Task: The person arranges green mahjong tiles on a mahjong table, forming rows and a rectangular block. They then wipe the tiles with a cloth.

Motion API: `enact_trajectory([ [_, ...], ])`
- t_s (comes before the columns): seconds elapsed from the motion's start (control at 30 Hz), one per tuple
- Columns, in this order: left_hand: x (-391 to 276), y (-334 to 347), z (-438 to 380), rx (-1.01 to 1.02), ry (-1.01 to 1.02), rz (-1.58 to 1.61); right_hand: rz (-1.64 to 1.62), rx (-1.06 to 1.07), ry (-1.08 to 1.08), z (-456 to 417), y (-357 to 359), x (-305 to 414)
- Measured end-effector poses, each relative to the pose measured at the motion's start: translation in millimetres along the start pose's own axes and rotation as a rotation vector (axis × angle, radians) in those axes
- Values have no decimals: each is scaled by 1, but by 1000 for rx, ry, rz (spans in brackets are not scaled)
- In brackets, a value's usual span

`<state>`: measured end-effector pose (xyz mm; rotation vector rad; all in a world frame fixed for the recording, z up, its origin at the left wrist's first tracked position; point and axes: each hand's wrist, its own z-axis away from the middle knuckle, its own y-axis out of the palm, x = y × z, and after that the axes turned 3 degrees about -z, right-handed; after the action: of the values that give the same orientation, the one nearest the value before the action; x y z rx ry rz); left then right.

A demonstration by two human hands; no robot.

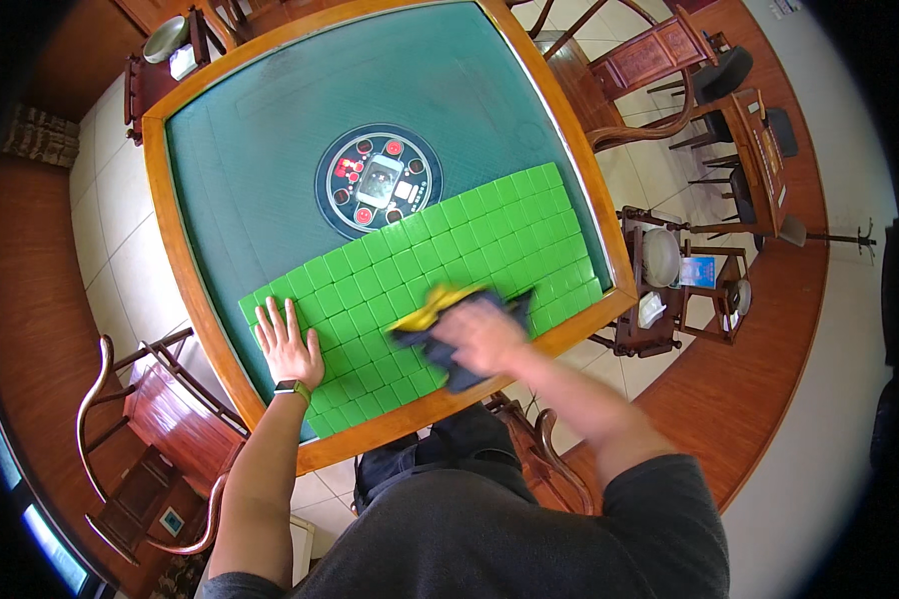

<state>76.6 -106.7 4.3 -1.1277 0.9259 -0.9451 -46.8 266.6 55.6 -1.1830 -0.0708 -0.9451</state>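
Green-backed mahjong tiles [371, 277] lie in close rows over the near part of a mahjong table's dark green top [247, 142]. My left hand [292, 348] rests flat on the tiles at the left end, fingers spread, a watch on its wrist. My right hand [483, 337], blurred, presses on a bunched dark blue and yellow cloth [449, 303] over the tiles right of the middle. The cloth hides the tiles under it. Beyond the tiles sits the round control panel [344, 213] with red lights and buttons.
A wooden rim [202, 299] frames the table. Wooden armchairs stand at the left [187, 389] and upper right [644, 64]. A side stand [648, 337] at the right holds a round bowl [661, 258] and tissues [650, 309]. Another stand with a metal bowl [166, 39] is upper left.
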Motion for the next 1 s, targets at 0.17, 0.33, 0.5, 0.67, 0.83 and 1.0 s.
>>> enact_trajectory([
  [0.17,-6,1,-4,-22,25,35,343,-713,703,-25,-28,-160],
  [0.33,-2,-7,3,-58,-22,97,399,-434,476,-180,-33,8],
  [0.5,22,7,27,-516,-76,542,289,-289,-99,-253,10,132],
  [0.67,45,19,106,-415,-346,1122,222,-282,-360,-305,23,182],
  [0.83,25,39,146,-215,-171,1035,238,-274,-428,-325,26,203],
  [1.0,19,46,145,-222,-135,996,26,-359,-471,-321,31,192],
])
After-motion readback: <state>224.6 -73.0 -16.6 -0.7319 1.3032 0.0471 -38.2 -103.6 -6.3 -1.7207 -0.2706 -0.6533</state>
